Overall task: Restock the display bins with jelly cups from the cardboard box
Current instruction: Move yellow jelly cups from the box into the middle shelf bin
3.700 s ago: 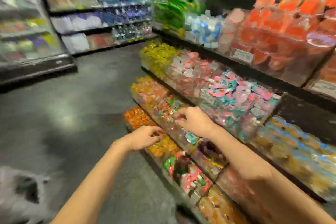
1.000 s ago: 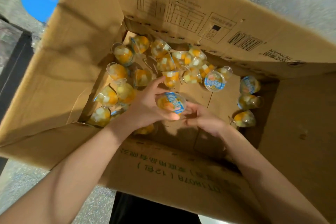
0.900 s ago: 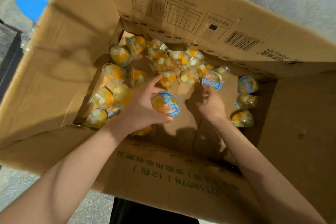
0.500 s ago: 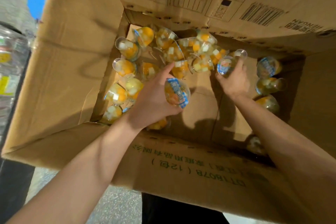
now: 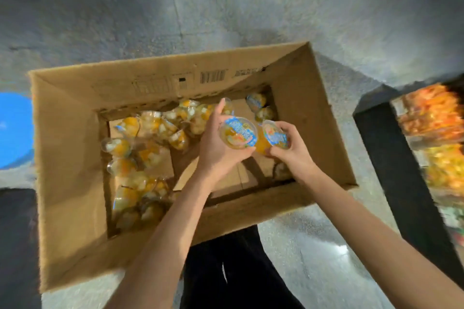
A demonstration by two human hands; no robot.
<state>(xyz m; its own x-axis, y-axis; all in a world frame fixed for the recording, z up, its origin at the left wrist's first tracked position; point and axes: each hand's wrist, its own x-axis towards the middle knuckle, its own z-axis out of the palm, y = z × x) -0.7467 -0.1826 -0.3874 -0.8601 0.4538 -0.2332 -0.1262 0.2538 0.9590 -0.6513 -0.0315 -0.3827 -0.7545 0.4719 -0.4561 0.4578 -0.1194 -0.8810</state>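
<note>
- Gripping one jelly cup [image 5: 238,133], the left hand [image 5: 218,150] is held above the open cardboard box [image 5: 70,158]; the fingers are curled round the cup's body with the index finger stretched out toward twelve o'clock, so the blue printed lid is turned up to the camera.
- A second jelly cup [image 5: 274,136] is held in the right hand [image 5: 292,150], fingers and thumb wrapped round it – the two cups are brought side by side, touching or nearly so, at the three o'clock side of the box interior.
- Both cups are judged to be lifted clear of the box floor, probably so that one in each hand can be carried over in a single trip.
- The remaining loose jelly cups [image 5: 140,148] are left scattered over the box bottom, mostly from nine to twelve o'clock, lying on their sides in no order; a few more sit at one o'clock near the far corner.
- The box is stood on the grey floor [image 5: 226,7] just ahead of the person's dark trousers [image 5: 238,271], flaps spread outward, which keeps the contents within easy reach.
- At three o'clock a display bin [image 5: 431,118] of orange packets is seen, blurred, on a black shelf frame [image 5: 401,170] – the likely destination, though which bin takes these cups cannot be told.
- A blue object [image 5: 13,130] is cut off at nine o'clock.
</note>
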